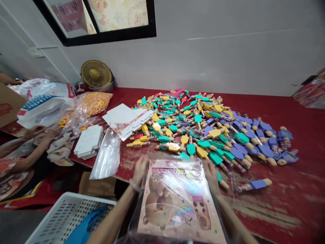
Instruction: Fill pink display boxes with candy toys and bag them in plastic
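Note:
A flat pink printed board with cartoon animals [177,203] sits inside a clear plastic bag [195,173] in front of me. My left hand [139,171] grips the bag at the board's far left corner, and my right hand [210,176] holds it at the far right corner. Beyond them spreads a large heap of small candy tubes with teal, yellow and purple card pieces [188,128]. One purple-topped tube [254,184] lies apart, to the right of my right hand. The board's near edge runs out of view at the bottom.
The red, worn table [291,203] carries stacks of white flat card [88,142], printed card sheets [127,118] and a loose plastic sleeve [106,156]. A white plastic basket [68,217] sits at lower left. A co-worker's arm [33,149] reaches in at left, near plastic bags [43,105].

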Available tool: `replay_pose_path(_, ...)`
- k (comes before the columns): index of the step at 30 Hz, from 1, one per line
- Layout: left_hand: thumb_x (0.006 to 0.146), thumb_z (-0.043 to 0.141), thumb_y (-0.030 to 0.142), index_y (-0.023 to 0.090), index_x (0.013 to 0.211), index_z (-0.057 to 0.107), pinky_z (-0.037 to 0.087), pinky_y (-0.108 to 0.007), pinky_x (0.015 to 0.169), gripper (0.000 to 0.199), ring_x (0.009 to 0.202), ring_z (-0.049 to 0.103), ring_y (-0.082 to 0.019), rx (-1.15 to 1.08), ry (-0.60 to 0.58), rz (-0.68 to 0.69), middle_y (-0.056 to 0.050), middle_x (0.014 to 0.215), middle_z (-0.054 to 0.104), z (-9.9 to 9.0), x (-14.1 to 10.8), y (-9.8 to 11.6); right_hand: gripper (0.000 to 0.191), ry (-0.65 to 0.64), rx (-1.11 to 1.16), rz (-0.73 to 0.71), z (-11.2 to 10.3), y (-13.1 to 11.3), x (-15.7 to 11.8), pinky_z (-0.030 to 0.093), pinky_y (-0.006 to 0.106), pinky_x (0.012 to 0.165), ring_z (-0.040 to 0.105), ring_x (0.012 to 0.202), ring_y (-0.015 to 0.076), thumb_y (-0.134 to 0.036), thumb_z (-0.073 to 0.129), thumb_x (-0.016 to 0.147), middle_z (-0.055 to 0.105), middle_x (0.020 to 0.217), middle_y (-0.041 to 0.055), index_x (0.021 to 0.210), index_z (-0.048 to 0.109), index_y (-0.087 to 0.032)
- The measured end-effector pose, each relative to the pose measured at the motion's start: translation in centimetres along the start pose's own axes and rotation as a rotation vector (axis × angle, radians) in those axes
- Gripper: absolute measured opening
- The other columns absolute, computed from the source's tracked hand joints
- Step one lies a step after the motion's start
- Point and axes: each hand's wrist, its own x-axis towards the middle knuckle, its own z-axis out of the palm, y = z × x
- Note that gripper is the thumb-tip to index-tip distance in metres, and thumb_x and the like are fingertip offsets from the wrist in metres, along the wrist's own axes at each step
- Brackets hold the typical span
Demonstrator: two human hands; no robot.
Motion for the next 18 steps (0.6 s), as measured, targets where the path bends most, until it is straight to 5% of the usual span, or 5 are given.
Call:
replay_pose_path(2,0.084,0.054,0.076,0.020,0.073,0.052,0.044,-0.025,0.052,0.057,0.048,0.053,-0.013,-0.072,0.013,0.171,0.002,0.052,0.057,-2.0,-0.1,4.1,0.044,-0.005,0.092,-0.137,-0.3,-3.9,1.4,0.046,0.030,0.058,0.054,0.058,0.0173,-0.066,0.052,0.093,0.057,0.062,-0.0029,0.080,0.048,-0.025)
replay_pose_path(6,0.095,0.053,0.060,0.021,0.080,0.050,0.039,-0.021,0.047,0.041,0.042,0.051,-0.011,0.222,-0.219,0.449,0.004,0.052,0.056,-6.5,-3.8,9.3,0.023,-0.418,-0.065,-0.476,-1.0,-8.8,2.0,0.037,0.027,0.048,0.048,0.047,0.0143,-0.040,0.044,0.104,0.057,0.058,-0.0043,0.087,0.048,-0.025)
replay_pose_path(9,0.101,0.045,0.047,0.021,0.090,0.054,0.047,-0.025,0.059,0.029,0.060,0.065,-0.017,0.788,-0.479,0.423,-0.001,0.069,0.067,-7.7,-8.2,5.3,0.017,-0.637,-0.534,-0.811,-1.2,-5.5,-1.0,0.044,0.029,0.060,0.060,0.065,0.0173,-0.017,0.040,0.100,0.068,0.077,0.0034,0.091,0.054,-0.022)
replay_pose_path(12,0.102,0.041,0.032,0.019,0.102,0.058,0.050,-0.030,0.069,0.021,0.076,0.070,-0.023,1.182,-0.512,0.422,-0.007,0.084,0.072,-6.3,-10.0,-1.9,0.021,-0.797,-0.868,-1.031,-0.6,1.0,-3.6,0.048,0.032,0.072,0.065,0.078,0.0200,-0.002,0.045,0.090,0.071,0.088,0.0070,0.092,0.057,-0.019)
replay_pose_path(18,0.098,0.047,0.024,0.015,0.100,0.067,0.050,-0.038,0.090,0.022,0.097,0.067,-0.026,1.164,-0.468,0.448,-0.013,0.098,0.072,-3.9,-10.8,-6.9,0.032,-0.806,-1.127,-1.137,-3.0,8.8,-3.9,0.049,0.043,0.093,0.065,0.104,0.0275,-0.001,0.054,0.078,0.070,0.119,0.0141,0.104,0.066,-0.017)
